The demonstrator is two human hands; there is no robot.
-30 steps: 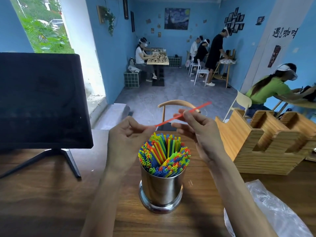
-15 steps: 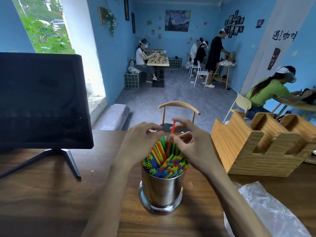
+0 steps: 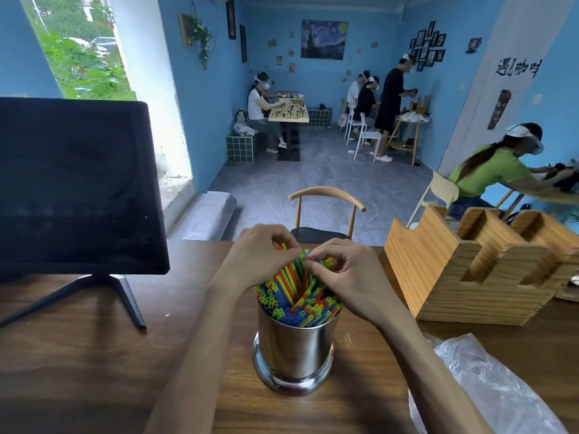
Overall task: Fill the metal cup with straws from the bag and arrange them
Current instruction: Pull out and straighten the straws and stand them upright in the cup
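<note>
Black brush-style Chinese characters (image 3: 517,69) stand on the white wall panel (image 3: 488,98) at the upper right; they seem to read 遇见咖啡.

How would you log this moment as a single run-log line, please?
left hand: on straws | right hand: pinching straws | metal cup: full, upright | bag: right of cup, on table

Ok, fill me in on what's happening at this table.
A person is arranging coloured straws in a metal cup standing on the wooden table. Both hands are over the cup's far side: the left hand and the right hand have curled fingers working among the straw tops. The cup looks packed full. A clear plastic bag lies to the right, near the table's edge.
</note>
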